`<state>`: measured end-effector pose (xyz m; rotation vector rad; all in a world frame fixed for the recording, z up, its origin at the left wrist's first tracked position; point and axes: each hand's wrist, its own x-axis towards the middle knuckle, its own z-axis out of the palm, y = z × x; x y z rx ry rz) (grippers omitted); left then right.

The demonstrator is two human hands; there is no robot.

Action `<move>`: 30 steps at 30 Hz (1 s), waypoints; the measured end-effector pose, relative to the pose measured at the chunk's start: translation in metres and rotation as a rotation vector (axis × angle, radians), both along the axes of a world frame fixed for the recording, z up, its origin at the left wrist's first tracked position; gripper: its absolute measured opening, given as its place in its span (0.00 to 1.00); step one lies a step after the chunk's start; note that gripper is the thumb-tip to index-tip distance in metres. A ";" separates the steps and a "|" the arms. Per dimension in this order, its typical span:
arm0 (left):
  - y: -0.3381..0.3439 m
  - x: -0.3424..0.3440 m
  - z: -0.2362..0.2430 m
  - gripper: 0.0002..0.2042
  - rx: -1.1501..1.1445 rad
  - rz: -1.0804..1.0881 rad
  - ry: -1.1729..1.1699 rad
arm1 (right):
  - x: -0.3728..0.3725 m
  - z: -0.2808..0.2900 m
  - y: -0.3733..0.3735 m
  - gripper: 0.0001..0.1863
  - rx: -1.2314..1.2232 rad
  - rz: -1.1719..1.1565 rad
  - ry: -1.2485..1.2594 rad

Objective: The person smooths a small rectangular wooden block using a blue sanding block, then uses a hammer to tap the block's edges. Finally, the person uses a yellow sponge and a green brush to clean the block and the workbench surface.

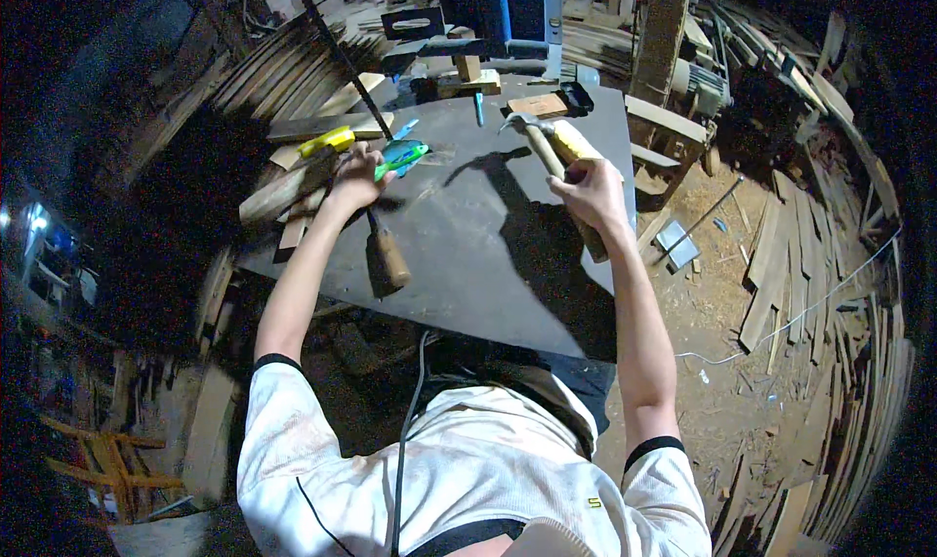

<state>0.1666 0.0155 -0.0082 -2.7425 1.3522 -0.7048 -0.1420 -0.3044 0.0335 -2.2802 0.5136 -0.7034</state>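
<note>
In my right hand point(592, 194), the fingers are closed round the wooden handle of a claw hammer point(540, 147). Its curved metal head points away from me, raised above the dark table, and its shadow falls to the left. A pale yellow piece point(576, 140) shows beside the handle; its kind is unclear. At the table's left side, my left hand point(357, 174) is closed on a green-and-blue tool point(402, 157), its kind partly hidden by the fingers. A yellow tool point(327, 142) lies against that hand. Just below it rests a wooden-handled chisel point(390, 257).
The dark tabletop point(439, 220) bears a blue marker-like stick point(479, 109), a flat wood block point(537, 105) and small wood pieces point(468, 79) at its far side. Boards point(283, 188) lie along its left edge. Planks point(791, 254) and a white cord point(830, 293) cover the right floor.
</note>
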 end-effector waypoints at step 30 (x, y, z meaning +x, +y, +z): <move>0.047 -0.146 0.086 0.14 -0.594 -0.374 0.090 | 0.039 -0.020 -0.127 0.20 -0.296 -0.084 0.110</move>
